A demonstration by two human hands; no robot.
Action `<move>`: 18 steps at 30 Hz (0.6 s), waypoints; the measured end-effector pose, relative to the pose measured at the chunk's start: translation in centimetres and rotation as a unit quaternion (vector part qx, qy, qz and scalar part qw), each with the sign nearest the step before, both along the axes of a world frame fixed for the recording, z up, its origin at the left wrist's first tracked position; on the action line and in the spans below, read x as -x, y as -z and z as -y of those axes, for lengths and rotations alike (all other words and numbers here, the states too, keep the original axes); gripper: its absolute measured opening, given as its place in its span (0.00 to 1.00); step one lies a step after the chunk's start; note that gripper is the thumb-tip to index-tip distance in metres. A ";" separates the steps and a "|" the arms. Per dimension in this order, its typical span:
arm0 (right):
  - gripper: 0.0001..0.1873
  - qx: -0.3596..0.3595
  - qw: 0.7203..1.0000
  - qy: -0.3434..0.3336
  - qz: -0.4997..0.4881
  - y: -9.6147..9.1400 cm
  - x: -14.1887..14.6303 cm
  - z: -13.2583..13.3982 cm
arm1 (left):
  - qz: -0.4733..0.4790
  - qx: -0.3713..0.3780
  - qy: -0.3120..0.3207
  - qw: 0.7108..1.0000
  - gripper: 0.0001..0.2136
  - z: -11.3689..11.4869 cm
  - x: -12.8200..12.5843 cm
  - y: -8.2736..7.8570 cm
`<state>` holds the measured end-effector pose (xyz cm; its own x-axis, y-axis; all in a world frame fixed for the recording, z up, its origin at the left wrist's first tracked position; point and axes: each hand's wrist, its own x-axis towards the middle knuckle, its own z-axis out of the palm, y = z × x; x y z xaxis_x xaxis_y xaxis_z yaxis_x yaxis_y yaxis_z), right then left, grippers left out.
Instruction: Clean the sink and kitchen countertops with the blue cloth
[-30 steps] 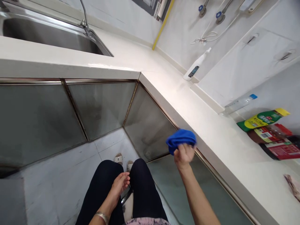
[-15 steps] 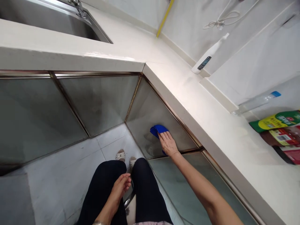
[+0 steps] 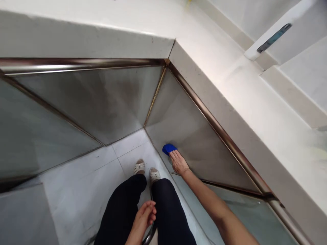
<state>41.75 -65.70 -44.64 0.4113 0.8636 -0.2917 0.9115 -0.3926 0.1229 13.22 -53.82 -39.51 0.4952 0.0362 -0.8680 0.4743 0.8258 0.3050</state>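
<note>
My right hand (image 3: 178, 162) presses a folded blue cloth (image 3: 168, 148) flat against the lower part of a grey metal cabinet door (image 3: 194, 143), close to the floor near the inside corner of the cabinets. My arm reaches down and forward from the lower right. My left hand (image 3: 143, 218) rests on my dark-trousered knee with the fingers loosely curled and nothing visible in it. My two feet in pale sandals (image 3: 145, 169) stand on the floor just left of the cloth.
A pale L-shaped countertop (image 3: 230, 64) runs above the cabinet doors, edged by a bronze-coloured trim (image 3: 217, 126). A white bottle (image 3: 270, 41) lies at the back wall on the right. The floor (image 3: 76, 190) is pale tile. A curved metal piece shows between my knees.
My right hand has brought the blue cloth down from the counter edge to the bottom of the cabinet door. My head has dipped lower and closer; sink and packets left the view.
</note>
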 end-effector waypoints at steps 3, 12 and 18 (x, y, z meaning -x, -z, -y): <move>0.34 0.014 0.999 0.003 -0.034 3.2 0.5 0.7 | -0.008 0.015 0.004 1.000 0.31 0.3 -0.2 0.0; 0.29 0.059 0.993 0.013 -0.103 7.8 3.2 4.1 | 0.002 0.021 0.016 1.000 0.28 0.6 1.1 1.2; 0.24 0.060 0.995 -0.014 -0.083 6.1 2.6 2.8 | -0.022 -0.014 -0.012 1.000 0.28 0.4 1.1 1.0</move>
<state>39.18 -68.52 -50.73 0.3252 0.8291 -0.4549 0.9333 -0.3589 0.0131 12.10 -54.24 -40.53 0.4548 0.0733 -0.8876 0.4674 0.8287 0.3079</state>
